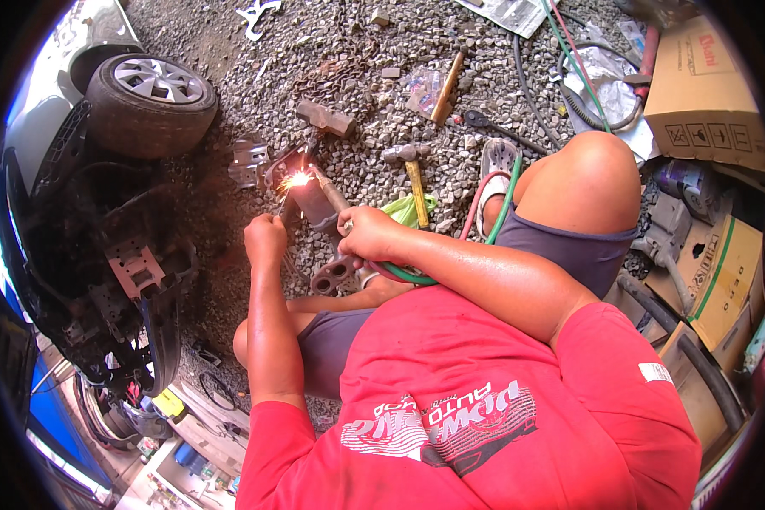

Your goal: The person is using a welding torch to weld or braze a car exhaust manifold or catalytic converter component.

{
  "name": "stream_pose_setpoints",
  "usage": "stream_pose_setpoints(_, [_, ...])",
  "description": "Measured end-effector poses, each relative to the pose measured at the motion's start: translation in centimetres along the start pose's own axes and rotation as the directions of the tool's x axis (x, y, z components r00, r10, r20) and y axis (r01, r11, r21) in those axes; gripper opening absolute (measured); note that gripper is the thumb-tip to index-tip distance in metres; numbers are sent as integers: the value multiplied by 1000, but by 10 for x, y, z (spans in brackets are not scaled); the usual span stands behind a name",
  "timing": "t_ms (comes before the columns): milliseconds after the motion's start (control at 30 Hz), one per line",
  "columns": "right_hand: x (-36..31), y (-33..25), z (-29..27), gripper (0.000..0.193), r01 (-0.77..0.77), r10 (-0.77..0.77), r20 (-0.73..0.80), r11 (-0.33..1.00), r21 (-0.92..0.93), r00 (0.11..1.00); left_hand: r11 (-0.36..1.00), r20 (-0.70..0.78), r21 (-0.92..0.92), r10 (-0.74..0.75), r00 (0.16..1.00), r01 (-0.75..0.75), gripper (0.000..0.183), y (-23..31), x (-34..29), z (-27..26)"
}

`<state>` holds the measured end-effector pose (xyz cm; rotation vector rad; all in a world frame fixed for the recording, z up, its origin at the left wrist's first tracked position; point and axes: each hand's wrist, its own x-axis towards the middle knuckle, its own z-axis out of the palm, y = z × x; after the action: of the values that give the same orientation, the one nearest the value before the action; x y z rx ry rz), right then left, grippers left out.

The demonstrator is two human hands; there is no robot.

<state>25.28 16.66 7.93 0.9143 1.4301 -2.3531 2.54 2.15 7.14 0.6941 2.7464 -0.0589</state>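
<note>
My right hand (pixel 364 234) is closed around a gas torch (pixel 332 192) whose tip points up and left into a bright burst of sparks (pixel 297 179). A green hose (pixel 508 200) and a red hose (pixel 474 204) trail from the torch around my knee. Under the flame is a block-like metal piece (pixel 314 206) on the gravel. My left hand (pixel 266 235) is a closed fist just below the sparks; what it grips is too hidden to name. A rusty flanged metal part with round holes (pixel 333 275) rests below my right hand.
A car wheel (pixel 151 98) and dark car underparts (pixel 132 263) stand left. Around the gravel lie a sledgehammer head (pixel 325 118), a yellow-handled hammer (pixel 415 183), a wooden-handled hammer (pixel 449 87) and a black ratchet (pixel 501 129). Cardboard boxes (pixel 705 93) stand right.
</note>
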Motion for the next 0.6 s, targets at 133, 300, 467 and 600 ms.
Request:
stream_pose_setpoints(133, [1,0,0,26,14,-14,16,1000,0,1000,1000,3,1,-1,1000,1,30,-1,0,1])
stream_pose_setpoints(300, [8,6,-1,25,23,-23,15,1000,-9,1000,999,-22,-10,33,999,-33,28,0,0,2])
stream_pose_setpoints(467, [7,4,-1,26,10,-10,21,1000,-7,1000,1000,-4,15,23,1000,-22,30,-2,1,2])
stream_pose_setpoints(600, [5,2,-1,25,-4,4,30,1000,2,1000,999,-3,7,35,999,-35,30,-4,0,1])
